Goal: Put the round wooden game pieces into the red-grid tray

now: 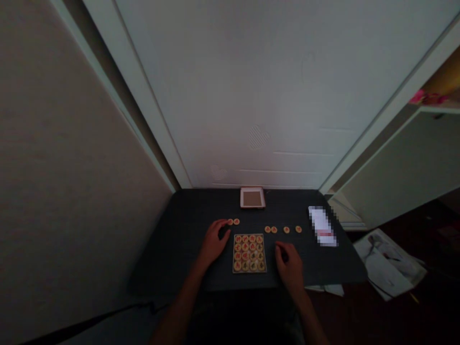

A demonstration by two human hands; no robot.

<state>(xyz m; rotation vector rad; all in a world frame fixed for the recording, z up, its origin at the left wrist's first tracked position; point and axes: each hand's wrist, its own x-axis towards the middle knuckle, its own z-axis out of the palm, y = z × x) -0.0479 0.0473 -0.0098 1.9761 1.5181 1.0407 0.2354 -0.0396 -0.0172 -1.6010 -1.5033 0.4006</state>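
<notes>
My left hand (214, 242) reaches over the table with thumb and fingers apart. Its fingertips touch or nearly touch a round xiangqi piece (230, 222), and a second piece (236, 222) lies just right of that one. Between my hands sits a square tray (249, 272) filled with rows of round wooden pieces bearing red or dark characters. My right hand (290, 263) rests right of the tray, fingers curled and thumb tip close to the index tip; no piece shows between them. Beyond it lie several loose pieces (286, 230) in a loose row.
A shallow pale box or lid (252, 198) lies at the table's back edge, against a white panel (251, 96). A lit phone (322, 226) is on the right of the dark table (168, 244). Papers (390, 263) lie on the floor to the right.
</notes>
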